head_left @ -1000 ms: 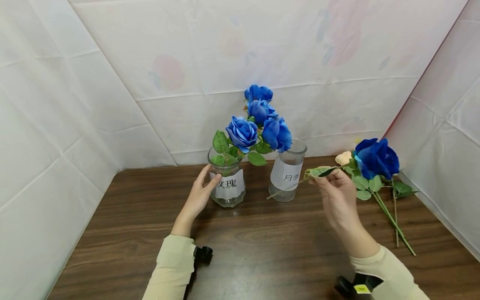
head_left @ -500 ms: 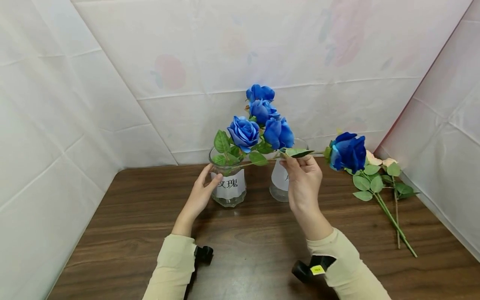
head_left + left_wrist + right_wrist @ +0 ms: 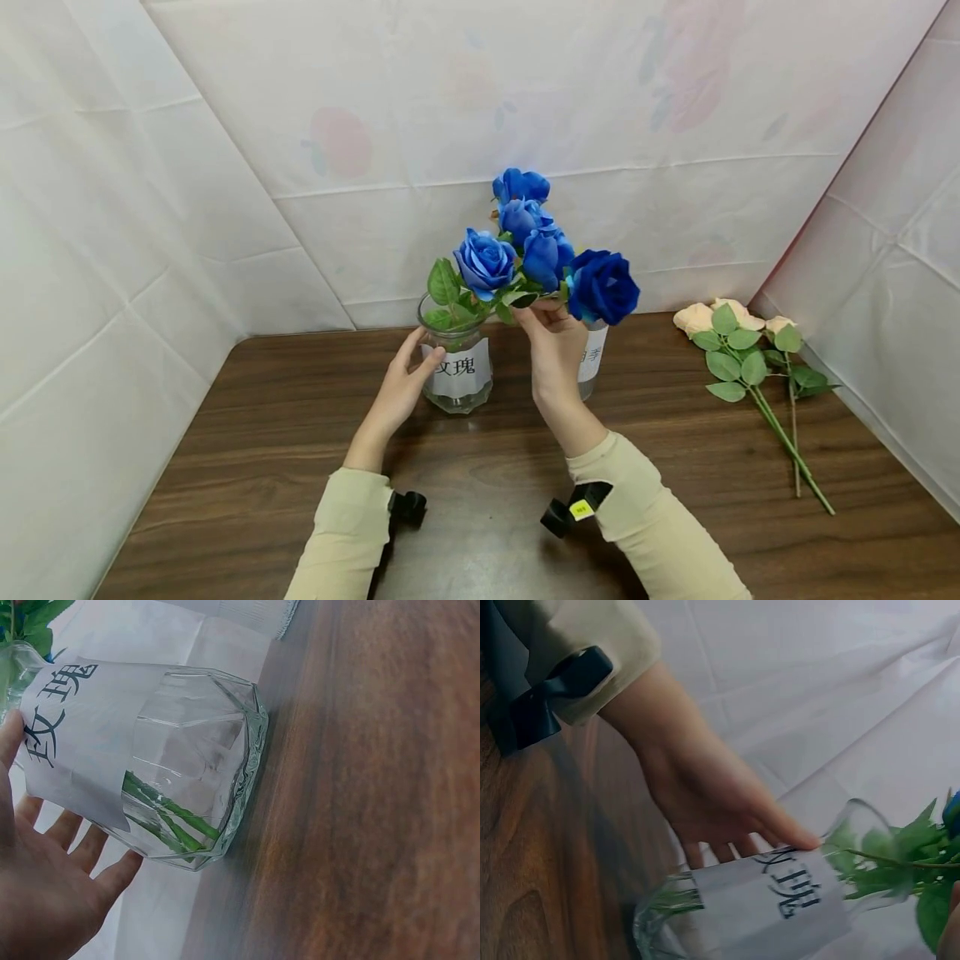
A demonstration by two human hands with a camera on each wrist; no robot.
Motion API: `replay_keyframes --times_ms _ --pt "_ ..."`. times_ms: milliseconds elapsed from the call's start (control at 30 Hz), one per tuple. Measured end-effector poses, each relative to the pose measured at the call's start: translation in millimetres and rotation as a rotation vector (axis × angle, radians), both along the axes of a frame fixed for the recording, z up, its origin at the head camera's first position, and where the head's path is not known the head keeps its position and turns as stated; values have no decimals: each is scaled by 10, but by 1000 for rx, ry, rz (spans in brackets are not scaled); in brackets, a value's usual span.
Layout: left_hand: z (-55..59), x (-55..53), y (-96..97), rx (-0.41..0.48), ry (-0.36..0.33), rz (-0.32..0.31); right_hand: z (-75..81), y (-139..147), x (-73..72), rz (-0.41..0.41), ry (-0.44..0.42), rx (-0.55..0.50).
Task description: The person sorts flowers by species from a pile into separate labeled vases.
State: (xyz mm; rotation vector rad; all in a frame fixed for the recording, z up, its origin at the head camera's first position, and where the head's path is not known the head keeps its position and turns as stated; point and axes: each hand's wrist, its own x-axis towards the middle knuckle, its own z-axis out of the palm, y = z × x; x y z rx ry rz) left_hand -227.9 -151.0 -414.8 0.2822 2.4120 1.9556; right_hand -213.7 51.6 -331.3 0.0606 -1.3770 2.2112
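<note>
My left hand (image 3: 399, 385) holds the side of a clear glass vase (image 3: 465, 403) with a white paper label (image 3: 459, 371), thumb in front and fingers behind. Several blue roses (image 3: 486, 262) with green leaves lean out of it to the right; green stem ends (image 3: 184, 821) show inside near its base. At the right of the mouth, my right hand (image 3: 558, 354) pinches the stem of a dark blue rose (image 3: 603, 287), its bloom pointing right. That thin stem (image 3: 885, 861) reaches into the vase mouth in the right wrist view. The pinching fingertips are partly hidden by leaves.
Behind my right hand stands a taller glass vase with its own paper label (image 3: 593, 354), partly covered. Cream roses (image 3: 693, 319) with green stems (image 3: 787, 457) lie at the right of the wooden table (image 3: 480, 508). White cloth (image 3: 405, 108) hangs behind.
My right hand has carried the dark blue rose leftward from the right side to the labelled vase's mouth. One blue bloom in the bunch shifted slightly. The left hand stays on the vase.
</note>
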Motion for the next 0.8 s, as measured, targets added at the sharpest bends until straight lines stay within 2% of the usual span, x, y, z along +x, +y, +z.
replay_keyframes --times_ms 167,233,367,467,633,800 --pt "4 7 11 2 1 6 -117 -91 -98 -12 -40 75" --pt "-8 18 21 2 4 8 -161 -111 -137 -4 -30 68" --pt "-8 19 20 6 -1 7 -176 -162 -232 -16 -38 62" --pt "-8 22 17 7 -1 10 -189 -191 -301 -30 -43 109" --pt "-15 15 17 10 1 10 -248 -219 -388 -10 -53 164" --pt "-49 3 59 10 15 18 -281 -177 -454 -20 -113 190"
